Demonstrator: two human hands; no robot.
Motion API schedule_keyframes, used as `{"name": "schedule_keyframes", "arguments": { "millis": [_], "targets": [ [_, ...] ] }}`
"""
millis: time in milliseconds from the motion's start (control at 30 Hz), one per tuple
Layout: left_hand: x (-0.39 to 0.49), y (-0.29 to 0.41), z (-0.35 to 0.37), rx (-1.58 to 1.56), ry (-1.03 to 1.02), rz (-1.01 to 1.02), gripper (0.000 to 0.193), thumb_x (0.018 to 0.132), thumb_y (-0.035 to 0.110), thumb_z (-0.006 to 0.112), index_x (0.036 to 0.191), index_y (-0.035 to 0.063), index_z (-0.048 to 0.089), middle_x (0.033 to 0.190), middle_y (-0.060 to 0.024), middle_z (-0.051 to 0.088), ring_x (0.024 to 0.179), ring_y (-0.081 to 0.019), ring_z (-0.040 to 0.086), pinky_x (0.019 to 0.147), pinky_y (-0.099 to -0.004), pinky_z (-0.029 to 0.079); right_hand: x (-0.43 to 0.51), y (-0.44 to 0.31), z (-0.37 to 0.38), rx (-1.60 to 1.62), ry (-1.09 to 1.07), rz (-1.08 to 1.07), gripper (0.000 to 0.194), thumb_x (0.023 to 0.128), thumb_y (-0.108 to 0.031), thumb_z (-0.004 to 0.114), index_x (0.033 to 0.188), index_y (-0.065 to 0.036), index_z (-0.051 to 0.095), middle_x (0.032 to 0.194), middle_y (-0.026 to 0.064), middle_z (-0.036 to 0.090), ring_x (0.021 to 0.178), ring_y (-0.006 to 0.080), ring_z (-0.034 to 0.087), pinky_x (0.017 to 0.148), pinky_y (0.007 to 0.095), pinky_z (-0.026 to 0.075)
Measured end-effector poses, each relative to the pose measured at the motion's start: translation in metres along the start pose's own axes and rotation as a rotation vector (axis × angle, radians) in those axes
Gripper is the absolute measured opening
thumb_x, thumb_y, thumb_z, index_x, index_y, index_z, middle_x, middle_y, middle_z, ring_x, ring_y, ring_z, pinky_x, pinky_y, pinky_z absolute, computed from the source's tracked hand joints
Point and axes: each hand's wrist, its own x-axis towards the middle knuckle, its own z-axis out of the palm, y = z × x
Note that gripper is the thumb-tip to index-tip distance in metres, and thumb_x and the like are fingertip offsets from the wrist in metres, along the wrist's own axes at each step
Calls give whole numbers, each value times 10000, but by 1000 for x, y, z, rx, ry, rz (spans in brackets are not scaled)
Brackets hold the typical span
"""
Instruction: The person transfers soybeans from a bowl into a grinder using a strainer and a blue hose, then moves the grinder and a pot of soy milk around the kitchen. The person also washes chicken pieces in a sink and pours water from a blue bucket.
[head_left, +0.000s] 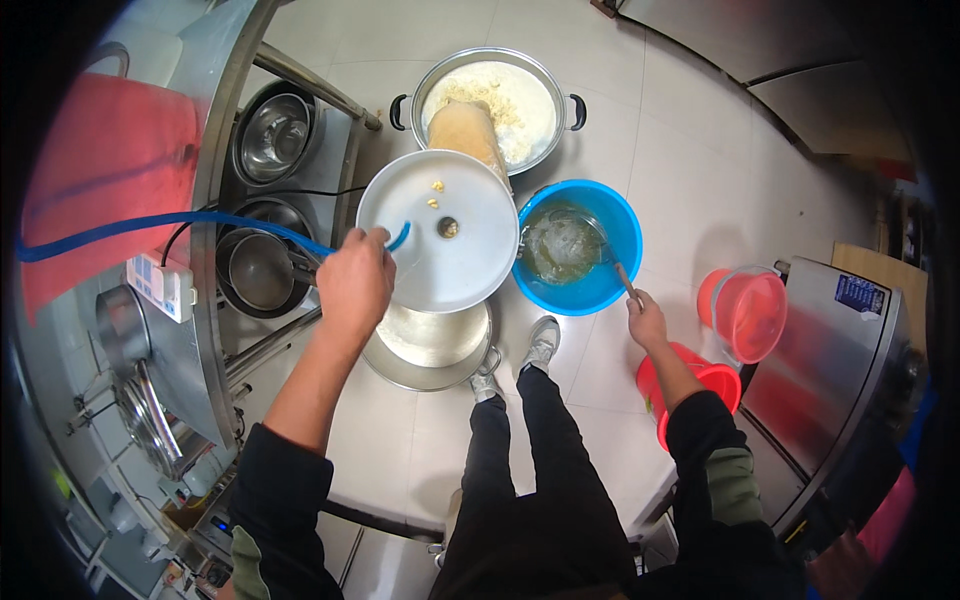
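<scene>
My left hand (355, 281) grips a blue hose (277, 232) near its end, over the left part of a round metal hopper (478, 275). A few pale yellow pieces lie on the hopper around its central hole. My right hand (646, 321) holds the handle of a strainer or ladle (622, 278), whose head lies in cloudy liquid in a blue plastic basin (625, 213). Beyond the hopper, a tan machine part slopes over a two-handled metal pot (553, 91) with creamy, crumbly contents. A wide metal pot (427, 380) stands below the hopper's near edge.
Left, a stainless steel table (191, 360) carries a power strip (161, 289); metal bowls (276, 139) sit on its lower shelf. Two red buckets (759, 319) (721, 379) are at my right, beside a steel cabinet (810, 375). My feet stand close to the basin and wide pot.
</scene>
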Motion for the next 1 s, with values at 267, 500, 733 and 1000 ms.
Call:
{"name": "schedule_keyframes", "arguments": {
  "millis": [267,500,733,1000],
  "targets": [
    [40,34,21,-267,212,-54,198,954,157,719,1147,112,723,1072,-137,742,879,-412,736,768,-515,579,-2,1,6,-54,-20,57,455,1079,-342,569,1495,-159,590,1291,222,737,1199,437,694,1015,525,549],
    [23,44,47,-226,103,-1,183,957,151,714,1137,114,717,1074,-123,743,894,-412,727,762,-513,575,14,-14,-7,-240,-7,-118,477,1079,-323,579,1537,-195,536,1137,263,732,1018,452,727,880,567,576],
    [-1,37,60,-174,-16,-46,167,945,136,756,1108,107,732,1067,-99,760,833,-348,740,741,-433,587,54,-28,-8,-543,-7,-306,504,1069,-210,561,1568,-208,490,1067,249,726,912,444,745,818,564,594],
    [-17,15,63,-191,49,7,162,944,126,746,1104,122,728,1041,-86,742,793,-332,724,696,-446,572,24,13,91,-209,-245,9,382,1084,-253,528,1416,-66,512,973,251,741,832,407,754,708,531,582]
  ]
}}
